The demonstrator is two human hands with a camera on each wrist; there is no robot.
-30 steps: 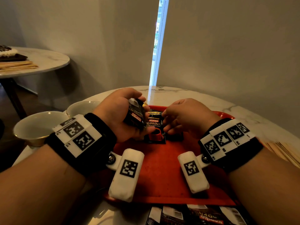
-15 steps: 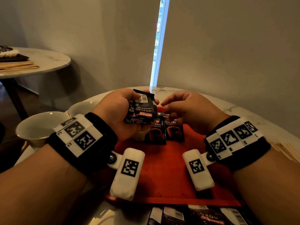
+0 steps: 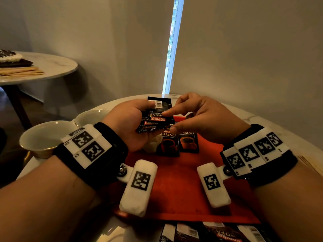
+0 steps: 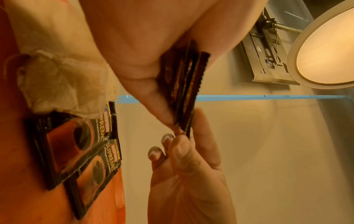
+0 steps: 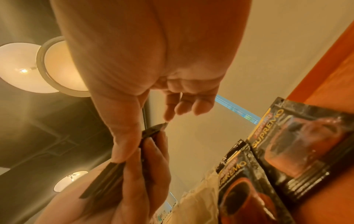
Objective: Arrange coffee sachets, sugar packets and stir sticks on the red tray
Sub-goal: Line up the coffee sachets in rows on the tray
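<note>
Holding a fanned stack of black coffee sachets above the red tray, the left hand has fingers and thumb curled round it. The right hand pinches the stack's edge between thumb and forefinger, other fingers loosely bent. Two more sachets lie side by side on the tray, beside a crumpled pale wrapper.

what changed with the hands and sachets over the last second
The left hand lifted its stack of coffee sachets up off the red tray and fanned it. The right hand, which was down at the tray placing a sachet, came up and now pinches the top sachet of the stack. A second sachet now lies beside the first on the tray. The tray and bowls stayed put.
</note>
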